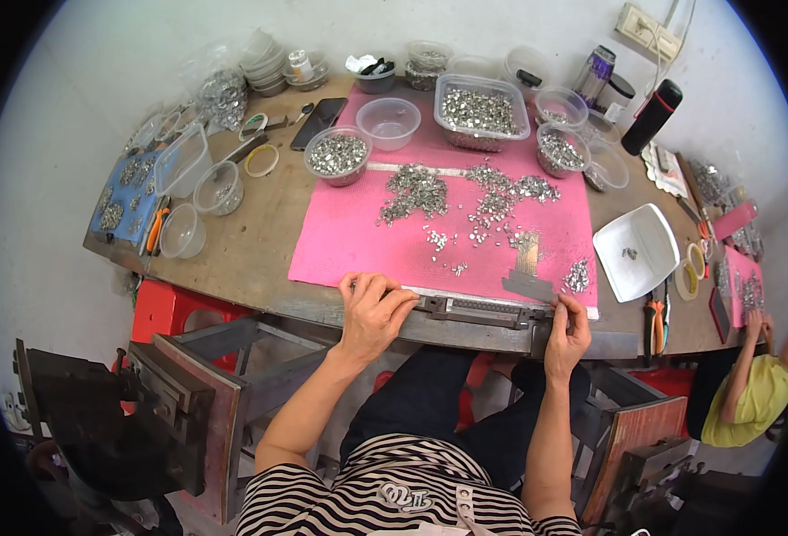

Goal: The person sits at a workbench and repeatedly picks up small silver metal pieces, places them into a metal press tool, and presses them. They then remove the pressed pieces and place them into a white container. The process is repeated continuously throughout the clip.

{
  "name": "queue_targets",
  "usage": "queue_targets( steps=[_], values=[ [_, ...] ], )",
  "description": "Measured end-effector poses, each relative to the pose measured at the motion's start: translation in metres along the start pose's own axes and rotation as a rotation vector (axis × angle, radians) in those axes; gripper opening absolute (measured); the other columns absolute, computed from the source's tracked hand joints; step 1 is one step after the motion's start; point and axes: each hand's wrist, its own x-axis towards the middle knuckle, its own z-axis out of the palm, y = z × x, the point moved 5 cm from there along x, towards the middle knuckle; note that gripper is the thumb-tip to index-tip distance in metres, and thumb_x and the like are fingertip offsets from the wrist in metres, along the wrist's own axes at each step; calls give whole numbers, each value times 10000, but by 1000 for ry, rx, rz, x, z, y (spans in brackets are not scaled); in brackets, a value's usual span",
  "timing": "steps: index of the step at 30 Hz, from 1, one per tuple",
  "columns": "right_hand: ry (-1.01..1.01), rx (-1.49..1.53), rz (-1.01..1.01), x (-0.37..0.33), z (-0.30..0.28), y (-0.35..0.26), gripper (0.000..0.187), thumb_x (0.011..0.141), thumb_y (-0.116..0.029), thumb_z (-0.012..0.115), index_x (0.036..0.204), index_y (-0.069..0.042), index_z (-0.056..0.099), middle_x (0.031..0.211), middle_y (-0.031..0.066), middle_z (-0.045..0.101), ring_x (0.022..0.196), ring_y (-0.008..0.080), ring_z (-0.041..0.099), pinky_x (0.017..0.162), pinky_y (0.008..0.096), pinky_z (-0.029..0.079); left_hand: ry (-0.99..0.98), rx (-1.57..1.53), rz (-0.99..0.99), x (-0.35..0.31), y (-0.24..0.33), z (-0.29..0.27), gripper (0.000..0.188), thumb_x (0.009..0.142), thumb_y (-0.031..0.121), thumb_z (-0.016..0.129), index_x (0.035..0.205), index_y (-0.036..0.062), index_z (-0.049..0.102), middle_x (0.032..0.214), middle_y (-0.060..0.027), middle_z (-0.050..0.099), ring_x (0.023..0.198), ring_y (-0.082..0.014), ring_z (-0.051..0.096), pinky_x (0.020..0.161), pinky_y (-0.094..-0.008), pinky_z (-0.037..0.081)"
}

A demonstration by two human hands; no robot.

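Note:
A long dark metal bar (483,312) with a ridged strip along it and a block near each end lies at the front edge of the table. My left hand (374,313) is closed at the bar's left end, fingers curled down and thumb side against it. At the right end my right hand (568,335) is closed in a pinch; its fingertips partly hide what they grip. Just beyond the bar, a flat grey metal plate (528,287) rests on the pink mat (349,241), below a brass-coloured strip (526,255).
Piles of small silvery metal pieces (416,192) lie on the mat. Behind them stand a full clear tub (482,107) and round bowls (339,154). A white tray (635,250) and orange-handled pliers (655,326) are at right. A co-worker in a yellow top (756,402) sits far right.

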Motion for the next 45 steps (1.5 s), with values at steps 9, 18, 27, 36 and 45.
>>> queue_targets(
  steps=[9, 18, 27, 36, 45],
  values=[
    [2, 9, 11, 0, 0, 1, 168, 1042, -11, 583, 1186, 29, 660, 1064, 56, 687, 983, 122, 661, 903, 259, 520, -184, 91, 138, 13, 7, 6, 138, 846, 116, 737, 961, 76, 671, 958, -54, 586, 1005, -241, 575, 1033, -527, 322],
    [2, -11, 10, 0, -1, 1, 166, 1042, -14, 585, 1184, 26, 662, 1065, 52, 686, 979, 119, 661, 897, 257, 522, -211, 95, 83, 16, 10, 9, 133, 838, 85, 715, 934, 78, 623, 942, -60, 562, 978, -264, 558, 1027, -540, 321],
    [16, 31, 18, 1, 1, 1, 156, 1032, 11, 583, 1160, 30, 669, 1050, 52, 687, 961, 125, 659, 873, 262, 527, -79, 80, -96, 7, 16, 10, 120, 829, 66, 706, 919, 88, 629, 944, -43, 574, 986, -257, 552, 1012, -521, 305],
    [15, 18, 6, 1, -1, 2, 152, 1034, 9, 581, 1158, 31, 667, 1063, 45, 679, 969, 124, 656, 869, 261, 523, 202, 155, -259, 15, -30, -35, 100, 875, 143, 742, 952, 113, 686, 957, -26, 651, 972, -221, 584, 1001, -443, 320],
    [10, 19, 3, 0, 2, -2, 152, 1034, 15, 576, 1157, 33, 665, 1043, 48, 680, 968, 120, 653, 868, 262, 521, 6, -101, -174, 2, -11, -7, 122, 860, 169, 787, 940, 103, 722, 942, -3, 672, 975, -205, 589, 1007, -436, 309]
  ],
)
